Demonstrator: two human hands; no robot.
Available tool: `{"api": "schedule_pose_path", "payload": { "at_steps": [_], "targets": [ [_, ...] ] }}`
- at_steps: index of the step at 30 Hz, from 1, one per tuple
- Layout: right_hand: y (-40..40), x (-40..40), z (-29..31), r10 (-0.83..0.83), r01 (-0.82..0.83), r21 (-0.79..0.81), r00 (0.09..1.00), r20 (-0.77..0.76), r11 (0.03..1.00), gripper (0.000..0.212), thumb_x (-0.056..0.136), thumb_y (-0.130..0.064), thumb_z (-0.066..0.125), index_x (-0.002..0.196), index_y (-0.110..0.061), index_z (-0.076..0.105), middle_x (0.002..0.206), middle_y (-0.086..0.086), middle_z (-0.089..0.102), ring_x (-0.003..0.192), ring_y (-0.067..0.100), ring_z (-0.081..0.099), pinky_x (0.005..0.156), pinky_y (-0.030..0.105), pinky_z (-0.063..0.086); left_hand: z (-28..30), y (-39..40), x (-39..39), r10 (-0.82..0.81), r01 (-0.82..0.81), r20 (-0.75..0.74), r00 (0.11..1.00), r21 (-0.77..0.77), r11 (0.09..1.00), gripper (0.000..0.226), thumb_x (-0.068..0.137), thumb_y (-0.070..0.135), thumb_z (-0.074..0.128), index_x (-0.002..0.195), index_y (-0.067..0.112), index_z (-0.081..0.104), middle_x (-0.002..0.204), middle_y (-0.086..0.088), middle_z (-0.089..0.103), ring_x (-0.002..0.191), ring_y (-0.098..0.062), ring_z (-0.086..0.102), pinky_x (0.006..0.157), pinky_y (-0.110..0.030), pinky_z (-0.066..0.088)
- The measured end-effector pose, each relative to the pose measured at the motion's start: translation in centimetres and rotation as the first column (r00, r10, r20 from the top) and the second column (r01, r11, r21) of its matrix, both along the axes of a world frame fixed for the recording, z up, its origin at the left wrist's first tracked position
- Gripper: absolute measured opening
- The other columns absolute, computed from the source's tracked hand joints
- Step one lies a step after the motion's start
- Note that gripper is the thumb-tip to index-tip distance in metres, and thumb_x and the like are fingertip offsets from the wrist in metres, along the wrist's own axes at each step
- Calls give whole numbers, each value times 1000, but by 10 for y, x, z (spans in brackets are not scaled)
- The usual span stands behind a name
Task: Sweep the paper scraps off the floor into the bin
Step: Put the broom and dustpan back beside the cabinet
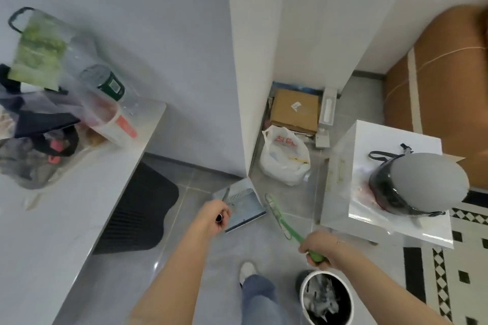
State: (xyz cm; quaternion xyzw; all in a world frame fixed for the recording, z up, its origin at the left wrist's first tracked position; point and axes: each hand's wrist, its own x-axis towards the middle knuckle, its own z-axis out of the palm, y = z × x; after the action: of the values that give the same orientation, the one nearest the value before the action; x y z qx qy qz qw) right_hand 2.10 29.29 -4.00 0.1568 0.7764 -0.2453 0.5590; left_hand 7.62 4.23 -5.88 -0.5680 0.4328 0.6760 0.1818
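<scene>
Down at the person's feet stands the bin (pixel 326 298), a white-rimmed pail with a dark liner, and crumpled grey-white paper already lies inside it. Just above it the right hand (pixel 320 248) is wrapped round the green handle of a slim brush (pixel 284 221), whose long head slants up and away toward the floor (pixel 285 250) near the dustpan. No loose scraps show on the grey tiles, though the picture is blurred and small bits could be missed.

Largest around them: a white tabletop (pixel 87 192) on the left carrying bags and a jar, then a white cabinet (pixel 383 179) on the right with a helmet (pixel 420 182) on it. Between them a white plastic bag (pixel 285 158) sits by the wall corner. Smaller, the metal dustpan (pixel 241 203) lies on the floor at that corner, its tray appearing empty. The left hand (pixel 212 216) is curled round the dark end of the dustpan's upright handle.

Judging by the filled bin and the seemingly bare pan, the sweeping looks nearly done; this reads as a last pass or putting the tools away. Next would be a check of the floor for strays, brushing any toward the pan's lip with the pan held flat.
</scene>
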Motion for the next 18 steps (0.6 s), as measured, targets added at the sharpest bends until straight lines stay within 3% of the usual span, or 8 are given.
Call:
{"api": "schedule_pose_path", "payload": {
  "at_steps": [4, 6, 8, 10, 14, 18],
  "targets": [
    [-16, -17, -13, 89, -91, 83, 996, 28, 992, 5, 86, -5, 53, 90, -3, 51, 42, 6, 53, 30, 13, 49, 32, 15, 35, -24, -31, -49, -144, 141, 68, 987, 47, 989, 32, 96, -5, 31, 66, 4, 39, 42, -6, 43, 16, -3, 31, 26, -3, 24],
    [-22, -30, -24, 115, -121, 109, 992, 61, 987, 21, 85, -5, 52, 105, -2, 52, 53, 7, 54, 40, 16, 52, 32, 17, 38, -40, -43, -71, -218, 211, 103, 970, 73, 975, 35, 97, -5, 26, 66, 7, 36, 48, -4, 37, 16, -3, 28, 26, -3, 20],
    [-27, -37, -28, 147, -157, 121, 986, 83, 980, 24, 86, -6, 51, 110, -1, 51, 58, 8, 52, 34, 15, 50, 31, 16, 37, -51, -54, -85, -256, 245, 119, 959, 101, 964, 37, 97, -6, 24, 65, 10, 34, 36, -2, 34, 16, -3, 26, 26, -3, 17],
    [-31, -40, -34, 141, -152, 128, 985, 98, 980, 18, 87, -6, 51, 105, -3, 49, 60, 9, 51, 26, 12, 47, 31, 14, 35, -58, -62, -94, -261, 246, 129, 957, 124, 961, 38, 97, -6, 23, 65, 10, 34, 32, -1, 33, 16, -4, 26, 25, -4, 17],
    [-38, -47, -56, 118, -137, 131, 983, 142, 982, 28, 88, -8, 51, 115, -2, 51, 61, 7, 53, 42, 16, 50, 33, 17, 37, -79, -72, -116, -212, 185, 130, 969, 191, 964, 34, 98, -5, 22, 69, 7, 36, 43, -4, 36, 17, -4, 29, 23, -5, 21],
    [-43, -48, -65, 146, -166, 140, 979, 144, 976, 32, 88, -8, 50, 119, -2, 55, 58, 6, 53, 43, 17, 50, 33, 19, 40, -89, -82, -144, -155, 129, 107, 982, 213, 968, 30, 97, -3, 22, 73, 1, 39, 53, -8, 40, 17, -5, 31, 24, -6, 24]
  ]
}}
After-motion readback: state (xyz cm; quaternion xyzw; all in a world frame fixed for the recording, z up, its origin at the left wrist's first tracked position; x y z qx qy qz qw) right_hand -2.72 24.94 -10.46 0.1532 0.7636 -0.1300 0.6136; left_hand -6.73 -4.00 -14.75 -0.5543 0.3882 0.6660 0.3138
